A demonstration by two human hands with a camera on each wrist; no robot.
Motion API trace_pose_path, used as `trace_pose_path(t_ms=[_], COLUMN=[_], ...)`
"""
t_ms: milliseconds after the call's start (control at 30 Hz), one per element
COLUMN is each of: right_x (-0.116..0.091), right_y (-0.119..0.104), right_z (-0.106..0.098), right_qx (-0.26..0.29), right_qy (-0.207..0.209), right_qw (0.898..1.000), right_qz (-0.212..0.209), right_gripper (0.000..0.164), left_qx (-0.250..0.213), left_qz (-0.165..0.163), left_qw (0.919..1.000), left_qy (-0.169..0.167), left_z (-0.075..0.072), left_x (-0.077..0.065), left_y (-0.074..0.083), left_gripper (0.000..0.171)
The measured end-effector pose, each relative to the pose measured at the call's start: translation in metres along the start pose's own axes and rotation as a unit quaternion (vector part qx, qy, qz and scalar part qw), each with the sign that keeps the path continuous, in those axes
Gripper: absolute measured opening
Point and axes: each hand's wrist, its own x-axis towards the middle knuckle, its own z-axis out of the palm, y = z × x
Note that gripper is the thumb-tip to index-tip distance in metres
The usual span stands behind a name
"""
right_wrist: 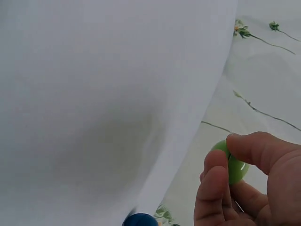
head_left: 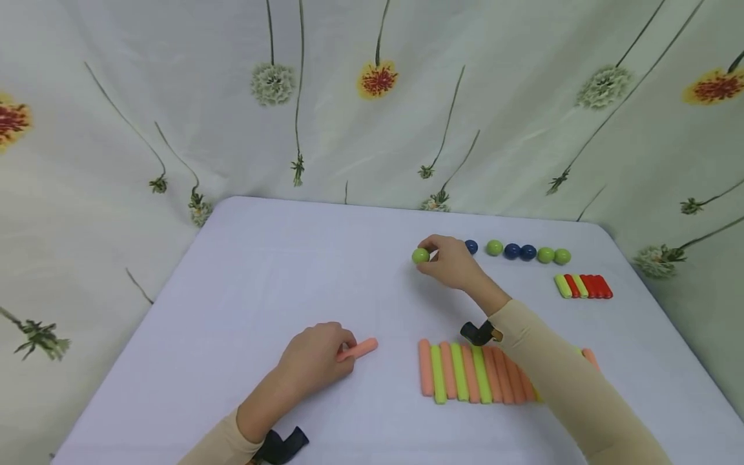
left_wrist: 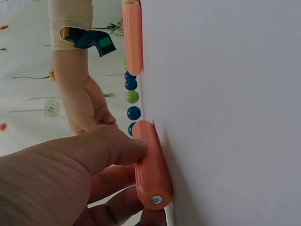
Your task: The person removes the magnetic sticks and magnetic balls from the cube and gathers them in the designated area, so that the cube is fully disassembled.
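Observation:
My left hand pinches a salmon-coloured magnetic rod over the left-middle of the table. In the left wrist view the thumb lies along the side of this rod, whose near end shows a round metal disc. Farther back, my right hand holds a green ball between thumb and fingers. The right wrist view shows the same ball partly covered by the fingertips. Just right of that hand begins a row of blue and green balls, with a blue ball nearest it.
Salmon and yellow-green rods lie side by side at the front right, partly hidden under my right forearm. Short red and yellow-green rods sit at the far right. A flowered cloth hangs behind the white table.

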Motion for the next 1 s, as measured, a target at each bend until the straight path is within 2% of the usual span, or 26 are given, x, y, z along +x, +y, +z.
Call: trace_pose_path(t_ms=[233, 467, 667, 800, 1000], right_x=[0.03, 0.05, 0.052, 0.052, 0.056], right_y=[0.004, 0.007, 0.007, 0.007, 0.01], right_z=[0.005, 0.015, 0.017, 0.016, 0.019], right_qx=[-0.032, -0.06, -0.078, -0.079, -0.094], right_qy=[0.016, 0.007, -0.008, -0.018, -0.015], right_qw=[0.998, 0.995, 0.991, 0.991, 0.991], right_qz=[0.044, 0.084, 0.106, 0.106, 0.098], right_gripper=[0.039, 0.04, 0.042, 0.045, 0.049], left_qx=[-0.006, 0.0, -0.004, 0.005, 0.008], left_qz=[0.003, 0.009, 0.011, 0.021, 0.016], left_qw=[1.0, 1.0, 0.9999, 0.9997, 0.9998], left_qy=[-0.001, -0.002, 0.0, 0.01, 0.004], left_z=[0.0, 0.002, -0.001, -0.001, 0.001], left_x=[0.001, -0.001, -0.003, -0.004, -0.003], left_y=[0.0, -0.004, -0.001, -0.001, -0.003], left_gripper=[0.015, 0.014, 0.015, 0.014, 0.015])
